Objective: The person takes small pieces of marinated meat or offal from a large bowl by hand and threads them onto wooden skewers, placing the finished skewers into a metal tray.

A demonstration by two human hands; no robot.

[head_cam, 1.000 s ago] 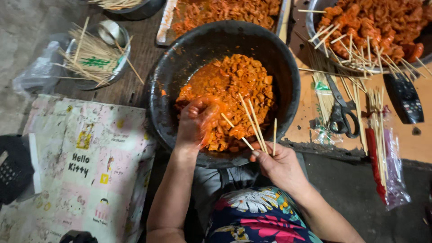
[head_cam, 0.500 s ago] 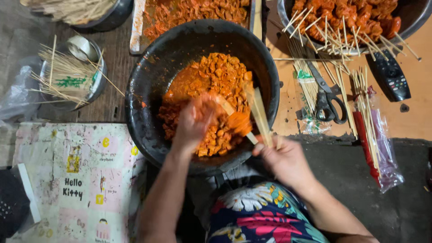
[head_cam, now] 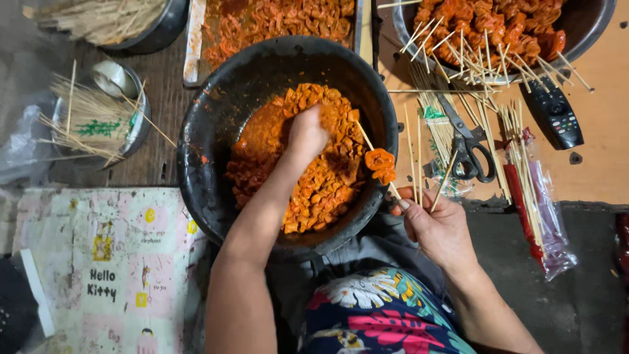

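A large black bowl (head_cam: 216,111) holds orange, sauce-coated pieces of food (head_cam: 314,190). My left hand (head_cam: 306,134) reaches into the middle of the pile, fingers closed down among the pieces. My right hand (head_cam: 438,226) sits at the bowl's right rim and grips several thin bamboo skewers (head_cam: 419,170). One of them has two orange pieces (head_cam: 381,164) threaded on it over the bowl.
A metal bowl of finished skewers (head_cam: 504,33) stands at the back right, a tray of sauced food (head_cam: 282,19) behind the black bowl. Black scissors (head_cam: 468,147), loose sticks, a remote control (head_cam: 555,113) and a plastic packet (head_cam: 534,196) lie to the right. Two bowls of sticks (head_cam: 98,118) stand left.
My left hand moved from the near side of the pile further into its middle. The skewer in my right hand now carries orange pieces, and the view shifted.
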